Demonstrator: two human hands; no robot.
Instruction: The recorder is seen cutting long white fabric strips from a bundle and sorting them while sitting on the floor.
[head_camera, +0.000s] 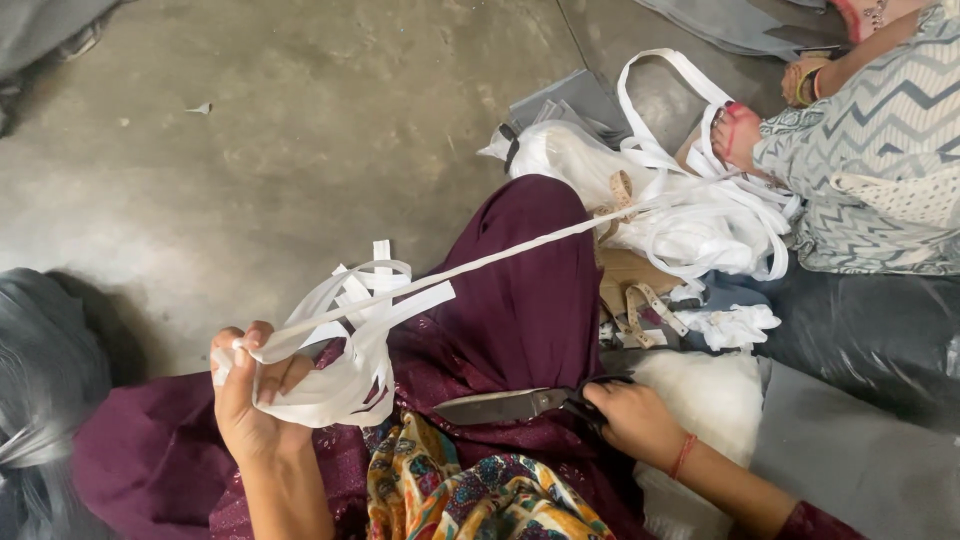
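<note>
White fabric strips (340, 340) sit bunched in the left hand (250, 395), fingers closed around them, one strip running taut away to the white pile (700, 215). Right hand (630, 420) has fingers through the scissors (515, 405), blades shut, resting on the maroon-clad lap (520, 300).

The handles of the dark metal scissors (515, 405) are hidden inside the grip of the right hand (630, 420), so only the blades show. The right forearm is cut off by the bottom edge. The far end of the long white fabric strip (500, 258) is lost in the pile of white strips (690, 220). Another person in a grey zigzag garment (870, 150) is cut off by the right edge. A grey plastic bundle (40, 390) leaves the picture on the left.
</note>
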